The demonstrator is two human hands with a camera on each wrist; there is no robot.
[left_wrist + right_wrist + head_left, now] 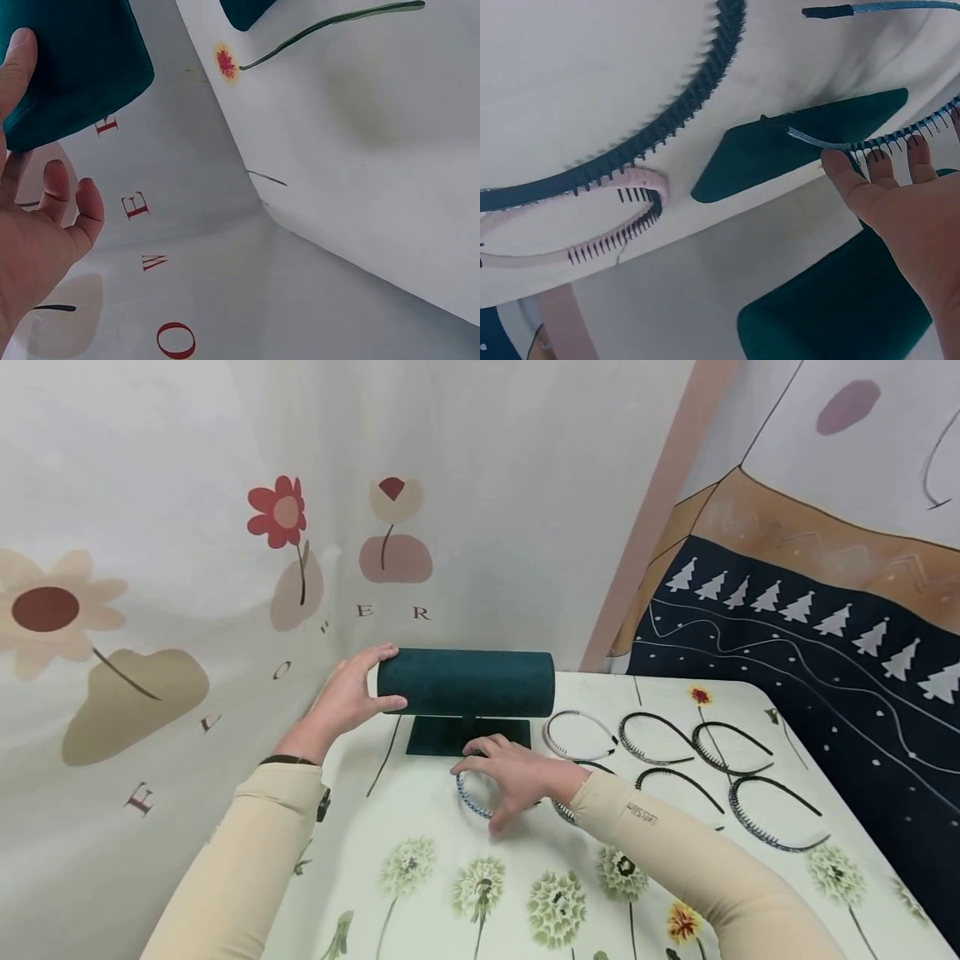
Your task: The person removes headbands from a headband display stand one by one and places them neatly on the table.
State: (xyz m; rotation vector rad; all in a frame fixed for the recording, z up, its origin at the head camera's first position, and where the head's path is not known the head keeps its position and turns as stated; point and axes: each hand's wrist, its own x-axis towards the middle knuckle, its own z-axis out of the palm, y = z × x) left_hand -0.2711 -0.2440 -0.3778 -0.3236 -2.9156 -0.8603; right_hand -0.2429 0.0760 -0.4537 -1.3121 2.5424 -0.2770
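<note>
A dark green velvet headband display stand [467, 683], a padded roll on a flat base, stands at the table's far side. My left hand [351, 692] holds the roll's left end, thumb in front and index finger over the top. In the left wrist view, the thumb [16, 67] lies on the velvet, with other fingers bent clear of it. My right hand [510, 777] is over a blue toothed headband [471, 800] before the base. In the right wrist view its fingertips [841, 161] grip the toothed band [900, 137]; the thumb is hidden there.
More toothed headbands lie to the right, including a pale pink one [555, 737], black ones [652, 717] and a dark patterned one [757, 831]. One is partly covered by my right forearm. A flower-printed cloth [420, 910] covers the table; printed curtains [510, 510] hang behind.
</note>
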